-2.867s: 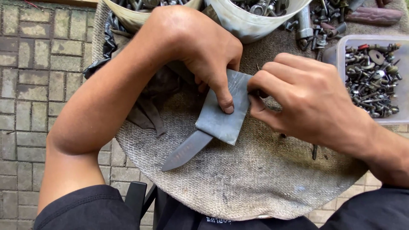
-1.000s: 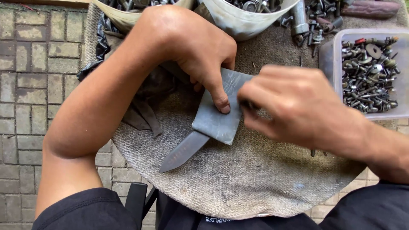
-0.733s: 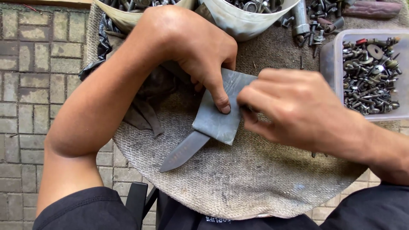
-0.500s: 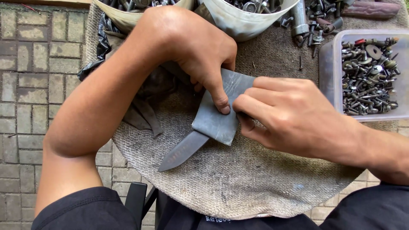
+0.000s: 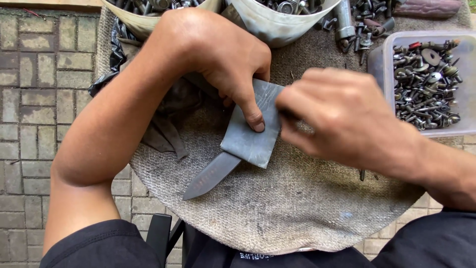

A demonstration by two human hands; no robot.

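- The left hand (image 5: 218, 59) presses down on a grey sanding sheet (image 5: 253, 126), its thumb lying flat along the middle of the sheet and the other fingers curled at the sheet's upper left edge.
- The sheet is folded over a dark knife blade (image 5: 210, 174); only the pointed front part of the blade shows, sticking out from under the sheet's lower left corner and pointing down and to the left.
- The right hand (image 5: 347, 116) is closed, fingers drawn together, at the sheet's right edge. It is blurred, so I cannot tell whether it grips the knife's handle or the sheet itself.
- Blade and sheet lie on a round surface covered in coarse burlap cloth (image 5: 287, 208), roughly at its middle.
- A crumpled black rag (image 5: 163, 124) sits on the burlap just left of the sheet, partly under the left forearm.
- A clear plastic tub (image 5: 382, 59) full of bolts, washers and screws stands at the right edge of the burlap, near the right hand but not touching it.
- Two pale bowls (image 5: 277, 25) holding more metal hardware sit at the top, behind the left hand.
- Loose bolts (image 5: 364, 27) lie between the right bowl and the tub.
- Grey paving bricks (image 5: 34, 99) cover the ground on the left.
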